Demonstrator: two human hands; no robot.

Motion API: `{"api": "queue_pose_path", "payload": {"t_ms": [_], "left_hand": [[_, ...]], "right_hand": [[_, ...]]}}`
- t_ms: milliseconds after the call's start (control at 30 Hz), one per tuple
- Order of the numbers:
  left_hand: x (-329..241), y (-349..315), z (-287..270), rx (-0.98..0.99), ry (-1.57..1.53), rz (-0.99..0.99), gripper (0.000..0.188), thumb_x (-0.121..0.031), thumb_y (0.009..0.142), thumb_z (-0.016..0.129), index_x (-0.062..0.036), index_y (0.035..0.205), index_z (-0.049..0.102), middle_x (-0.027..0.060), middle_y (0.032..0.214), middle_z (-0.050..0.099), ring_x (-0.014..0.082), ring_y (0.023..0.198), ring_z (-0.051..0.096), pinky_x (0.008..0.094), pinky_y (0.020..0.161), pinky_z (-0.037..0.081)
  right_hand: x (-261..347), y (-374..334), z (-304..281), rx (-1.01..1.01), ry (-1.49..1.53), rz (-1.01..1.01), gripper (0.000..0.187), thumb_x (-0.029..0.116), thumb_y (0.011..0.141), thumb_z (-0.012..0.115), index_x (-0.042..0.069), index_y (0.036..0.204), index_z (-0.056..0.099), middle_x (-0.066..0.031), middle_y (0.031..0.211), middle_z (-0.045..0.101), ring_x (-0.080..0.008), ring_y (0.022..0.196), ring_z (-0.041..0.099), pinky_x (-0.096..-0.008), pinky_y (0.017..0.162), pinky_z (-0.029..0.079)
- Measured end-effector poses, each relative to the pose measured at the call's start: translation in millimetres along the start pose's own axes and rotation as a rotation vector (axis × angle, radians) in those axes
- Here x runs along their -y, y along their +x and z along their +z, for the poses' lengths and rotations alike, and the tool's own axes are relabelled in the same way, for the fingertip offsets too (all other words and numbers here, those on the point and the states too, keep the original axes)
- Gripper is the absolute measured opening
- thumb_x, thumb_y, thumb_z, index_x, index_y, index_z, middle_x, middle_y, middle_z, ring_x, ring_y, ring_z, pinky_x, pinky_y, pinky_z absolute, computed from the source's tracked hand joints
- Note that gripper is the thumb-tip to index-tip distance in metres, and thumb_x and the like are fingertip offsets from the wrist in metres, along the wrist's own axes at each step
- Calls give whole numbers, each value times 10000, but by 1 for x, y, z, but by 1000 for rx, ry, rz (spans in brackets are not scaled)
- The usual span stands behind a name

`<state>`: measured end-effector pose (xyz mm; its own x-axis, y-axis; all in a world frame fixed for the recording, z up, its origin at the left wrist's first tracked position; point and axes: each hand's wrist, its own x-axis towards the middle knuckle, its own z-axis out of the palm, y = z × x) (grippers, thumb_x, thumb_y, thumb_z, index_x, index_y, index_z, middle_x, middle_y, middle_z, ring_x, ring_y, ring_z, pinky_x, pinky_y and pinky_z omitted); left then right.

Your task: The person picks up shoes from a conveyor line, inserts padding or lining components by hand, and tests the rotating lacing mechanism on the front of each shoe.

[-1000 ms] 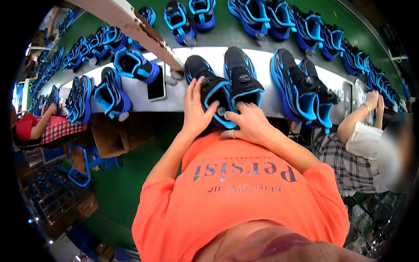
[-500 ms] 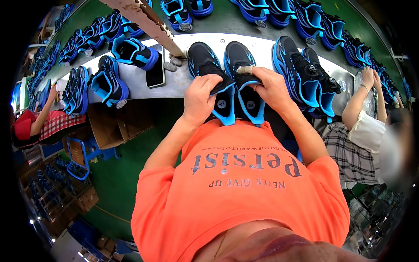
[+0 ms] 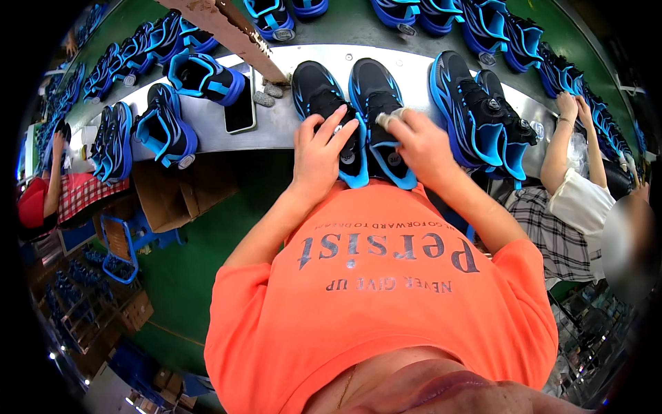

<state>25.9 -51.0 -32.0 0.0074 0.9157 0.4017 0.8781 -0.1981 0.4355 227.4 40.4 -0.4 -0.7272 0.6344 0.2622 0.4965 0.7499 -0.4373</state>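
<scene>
Pointing toes away from the person (image 3: 379,276), two parallel shoes (image 3: 372,93); left hand (image 3: 318,153) spread; right hand (image 3: 422,143), grip unclear

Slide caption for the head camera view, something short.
Left hand and right hand over two neighbouring black-and-blue shoes at a metal bench.

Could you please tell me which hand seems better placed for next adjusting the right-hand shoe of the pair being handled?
Probably the right hand: it is at that shoe, while the left hand is at the neighbouring shoe to its left.
</scene>
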Motion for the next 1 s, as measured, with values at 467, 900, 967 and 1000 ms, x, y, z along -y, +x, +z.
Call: {"api": "queue_pose_path", "payload": {"t_ms": [467, 900, 967, 1000], "left_hand": [[51, 38, 4, 116, -75, 66, 412, 85, 722, 483, -197, 935, 694, 21, 1373, 558, 304, 1280, 461, 421, 1000, 311], [57, 54, 6, 77, -330, -48, 391, 83, 690, 477, -153, 917, 691, 64, 1336, 590, 267, 1253, 512, 384, 973, 333], [48, 40, 1, 176, -428, 3, 485, 93, 662, 470, -167, 1002, 699, 54, 1367, 562, 263, 1313, 466, 402, 1034, 301], [40, 32, -5, 208, -282, 75, 519, 99, 649, 472, -171, 1030, 699, 49, 1375, 554, 260, 1326, 454, 414, 1052, 289]], "right_hand": [[1, -4, 37, -101, 135, -50, 221, 23, 791, 583, 98, 991, 640, -193, 1250, 532, -384, 1114, 555, -427, 902, 496], [8, 23, 52, -76, 199, -62, 222, -41, 706, 606, 59, 899, 648, -301, 1334, 439, -503, 1220, 427, -523, 1088, 344], [20, 7, 48, -67, 220, -64, 319, -64, 678, 627, 74, 965, 623, -304, 1336, 430, -512, 1254, 400, -543, 1107, 315], [23, -1, 41, -48, 179, -87, 362, -66, 669, 641, 82, 997, 607, -309, 1336, 424, -516, 1272, 386, -554, 1118, 298]]}}
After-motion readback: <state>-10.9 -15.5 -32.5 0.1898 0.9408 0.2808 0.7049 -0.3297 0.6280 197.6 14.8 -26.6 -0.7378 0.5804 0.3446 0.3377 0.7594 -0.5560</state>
